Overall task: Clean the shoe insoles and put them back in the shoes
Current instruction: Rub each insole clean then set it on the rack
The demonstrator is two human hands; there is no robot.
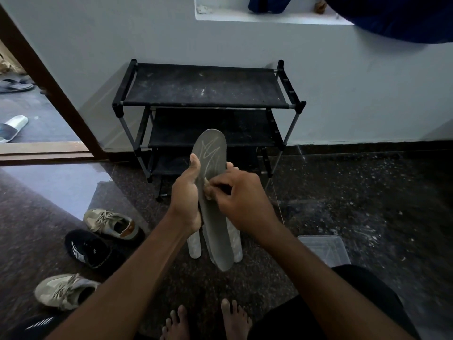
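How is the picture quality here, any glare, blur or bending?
Head view: dim overall; bright glare on the polished floor at left; wide-angle distortion tilts the door frame; right hand, pinching a pale wad, slightly blurred; insole in the left hand fairly sharp.

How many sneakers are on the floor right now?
4, all left: beige sneaker nearest the shoe rack, black sneaker beside it, second beige sneaker nearer, second black sneaker cropped at bottom edge.

The insole [215, 197] looks matt grey foam, the rack [203, 87] dusty black cloth on metal tubes, the floor [343, 192] glossy speckled stone.
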